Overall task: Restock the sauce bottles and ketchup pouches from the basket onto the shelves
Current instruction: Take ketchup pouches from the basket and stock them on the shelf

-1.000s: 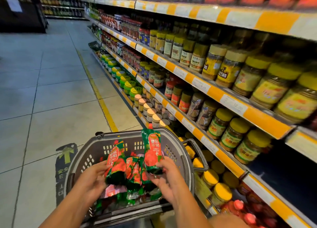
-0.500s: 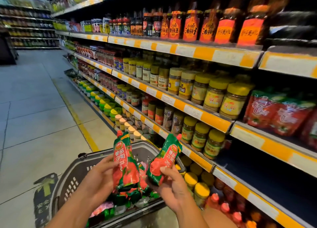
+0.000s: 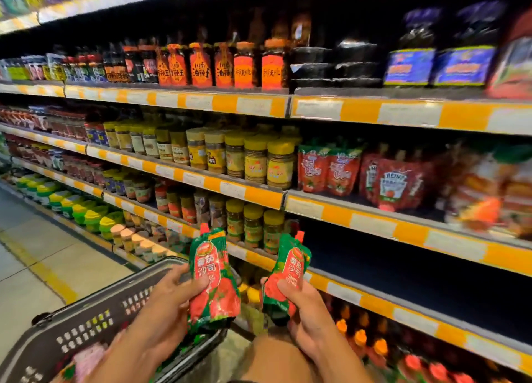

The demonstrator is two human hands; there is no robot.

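Head view | left hand (image 3: 169, 302) grips red-green spouted ketchup pouch (image 3: 211, 276) | right hand (image 3: 305, 316) grips matching pouch (image 3: 286, 273)

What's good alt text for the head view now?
Each hand holds a red-and-green ketchup pouch upright: left hand on one pouch, right hand on another, above a grey basket. Ahead, orange-edged shelves hold jars and red pouches, and the shelf level behind the right pouch is dark.

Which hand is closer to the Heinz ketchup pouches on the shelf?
Right. The right hand is below and left of the Heinz pouches; the left hand is farther left, over the basket.
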